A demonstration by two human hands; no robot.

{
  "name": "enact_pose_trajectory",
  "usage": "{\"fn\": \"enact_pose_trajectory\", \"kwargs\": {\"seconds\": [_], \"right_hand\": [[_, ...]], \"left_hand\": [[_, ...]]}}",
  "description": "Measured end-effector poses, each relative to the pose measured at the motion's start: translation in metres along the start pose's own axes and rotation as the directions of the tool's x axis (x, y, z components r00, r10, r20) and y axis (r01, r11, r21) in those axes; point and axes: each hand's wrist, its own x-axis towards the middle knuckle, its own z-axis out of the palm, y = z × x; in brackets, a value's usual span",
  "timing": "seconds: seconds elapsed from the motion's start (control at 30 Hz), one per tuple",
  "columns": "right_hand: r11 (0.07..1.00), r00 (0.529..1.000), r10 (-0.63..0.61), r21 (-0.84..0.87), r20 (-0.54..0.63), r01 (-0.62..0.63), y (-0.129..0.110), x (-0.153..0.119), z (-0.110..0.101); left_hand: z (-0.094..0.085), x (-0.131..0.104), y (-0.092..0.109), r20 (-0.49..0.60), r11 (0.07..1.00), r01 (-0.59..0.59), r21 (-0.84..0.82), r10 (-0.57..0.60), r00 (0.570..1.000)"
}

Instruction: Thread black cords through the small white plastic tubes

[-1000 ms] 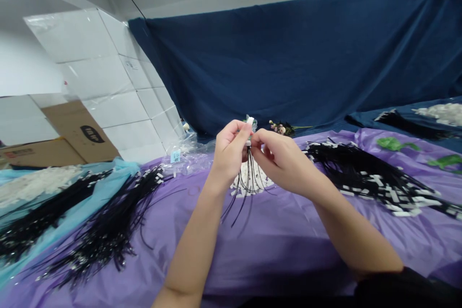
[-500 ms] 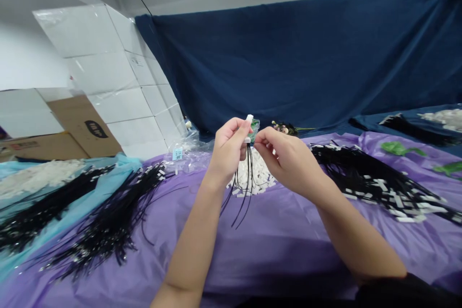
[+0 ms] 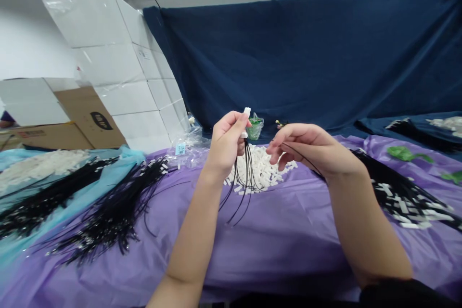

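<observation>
My left hand (image 3: 226, 142) pinches small white pieces (image 3: 247, 111) with several thin black cords (image 3: 247, 168) hanging below the fingers. To its right, my right hand (image 3: 301, 148) is raised with bent, partly spread fingers. A thin dark cord (image 3: 303, 156) runs across its palm side toward the wrist; whether the fingers grip it is unclear. Beneath and behind the hands lies a pile of small white pieces (image 3: 265, 168) on the purple cover (image 3: 274, 231).
Bundles of black cords (image 3: 111, 211) lie at the left, another bundle (image 3: 382, 173) at the right. Green leaves (image 3: 402, 153) rest beyond it. A clear plastic bag (image 3: 191, 147), white boxes (image 3: 133, 101) and a dark blue curtain (image 3: 296, 57) stand behind.
My right hand has moved right, away from my left hand, and its fingers have loosened. A thin cord now shows across it. My left hand keeps its pinch.
</observation>
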Motion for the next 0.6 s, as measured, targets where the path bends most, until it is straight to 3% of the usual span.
{"fn": "enact_pose_trajectory", "kwargs": {"seconds": [0.17, 0.3, 0.4, 0.5, 0.6], "right_hand": [[0.980, 0.963, -0.173, 0.061, -0.209, 0.190, 0.005, 0.003, -0.004], [0.941, 0.835, -0.305, -0.012, -0.459, 0.337, 0.004, 0.006, -0.007], [0.932, 0.729, -0.315, -0.054, -0.608, 0.358, -0.002, 0.005, -0.013], [0.886, 0.689, -0.357, 0.005, -0.631, 0.463, -0.011, 0.002, -0.022], [0.751, 0.698, -0.429, 0.203, -0.573, 0.628, -0.017, -0.002, -0.034]], "left_hand": [[0.001, -0.002, 0.000, 0.067, 0.999, 0.030, -0.036, -0.027, 0.997], [0.001, -0.002, 0.002, 0.096, 0.994, 0.083, -0.065, -0.077, 0.992], [0.001, -0.002, 0.004, 0.106, 0.991, 0.103, -0.081, -0.094, 0.990], [0.001, -0.002, 0.004, 0.113, 0.989, 0.124, -0.086, -0.114, 0.987], [0.000, -0.002, 0.004, 0.134, 0.983, 0.154, -0.100, -0.140, 0.981]]}}
